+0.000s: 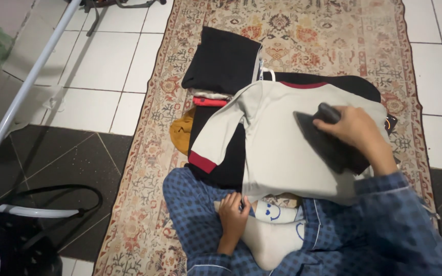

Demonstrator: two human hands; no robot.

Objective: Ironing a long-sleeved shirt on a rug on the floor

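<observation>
A pale grey shirt (277, 138) with red cuffs and a red collar lies spread over a dark padded surface (351, 82) on the rug. My right hand (356, 130) grips the handle of a dark clothes iron (328, 143) that rests on the shirt's right side. My left hand (234, 214) lies at the shirt's near hem, fingers curled at the fabric edge, beside my white-socked foot (269, 237). My legs are in blue checked trousers (195, 204).
A stack of folded clothes, black on top (223, 59) with a red layer (208, 101) beneath, sits at the far left of the shirt. A yellow garment (180, 133) lies beside it. The patterned rug (333, 36) covers tiled floor. A white rail (24, 89) and a black bag (21, 235) stand left.
</observation>
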